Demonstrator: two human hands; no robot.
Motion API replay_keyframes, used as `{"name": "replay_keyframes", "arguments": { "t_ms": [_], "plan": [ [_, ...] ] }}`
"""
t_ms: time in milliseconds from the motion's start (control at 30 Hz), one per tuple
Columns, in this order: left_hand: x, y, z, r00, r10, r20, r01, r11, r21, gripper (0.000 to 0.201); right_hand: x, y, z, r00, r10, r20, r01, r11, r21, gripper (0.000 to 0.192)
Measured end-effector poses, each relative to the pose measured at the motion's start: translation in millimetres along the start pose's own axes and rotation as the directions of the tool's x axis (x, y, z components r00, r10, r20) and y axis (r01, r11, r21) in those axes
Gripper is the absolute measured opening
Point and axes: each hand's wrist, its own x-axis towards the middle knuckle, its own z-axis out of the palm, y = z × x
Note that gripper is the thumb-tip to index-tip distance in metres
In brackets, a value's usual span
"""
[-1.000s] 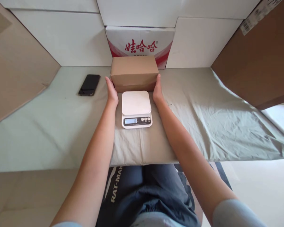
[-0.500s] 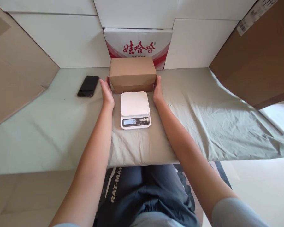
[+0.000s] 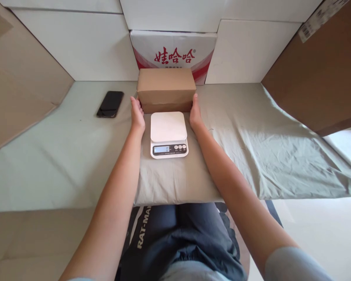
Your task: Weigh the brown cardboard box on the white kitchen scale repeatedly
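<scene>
Box: brown cardboard box [image 3: 165,89] on the table [image 3: 61,156], just behind the scale [image 3: 169,134].
Hands: left hand [image 3: 137,115] and right hand [image 3: 195,113] press its ends, fingers flat, not curled.
Handling: likely stiff, light; grip both ends.
Left of box: phone [image 3: 110,104].

— Surfaces on record?
— One table [image 3: 61,156], pale top, partly covered by a grey-green cloth [image 3: 251,140] that is creased and hangs over the near edge and off to the right.

— Backing and sides?
— White panels [image 3: 76,47] stacked along the back; one white carton with red printed characters [image 3: 175,47] set among them. Brown cardboard sheet [image 3: 20,86] leaning at the left; brown cardboard panel [image 3: 318,78] at the right, bearing a label at its top corner.

— Floor and light?
— Pale floor [image 3: 324,234] lower right, brightly lit; tan surface lower left. Even, soft light throughout.
</scene>
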Motion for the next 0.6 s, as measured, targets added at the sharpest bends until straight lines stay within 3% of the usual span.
{"name": "replay_keyframes", "arguments": {
  "t_ms": [100,200,367,467,600],
  "plan": [
    [0,-1,-1.0,1.000,0.008,0.005,-0.008,1.000,0.018,0.083,-3,-7,2,0.994,0.066,-0.084,-0.069,0.997,-0.039,0.089],
    [1,-4,-2.9,0.999,0.024,0.021,-0.025,0.999,0.026,0.081,-7,-13,4,0.994,0.075,-0.074,-0.080,0.995,-0.054,0.083],
    [4,-8,-7.3,0.995,0.095,0.035,-0.096,0.995,0.018,0.080,-10,-21,12,0.995,0.047,-0.085,-0.053,0.997,-0.059,0.093],
    [0,1,-6.9,0.985,0.157,0.067,-0.158,0.987,0.013,0.080,-12,-37,18,0.997,-0.052,-0.054,0.050,0.998,-0.037,0.102],
    [-22,29,-6.8,0.964,0.241,0.116,-0.243,0.970,0.005,0.090,-28,-70,21,0.976,-0.215,0.020,0.216,0.975,-0.043,0.091]
  ]
}}
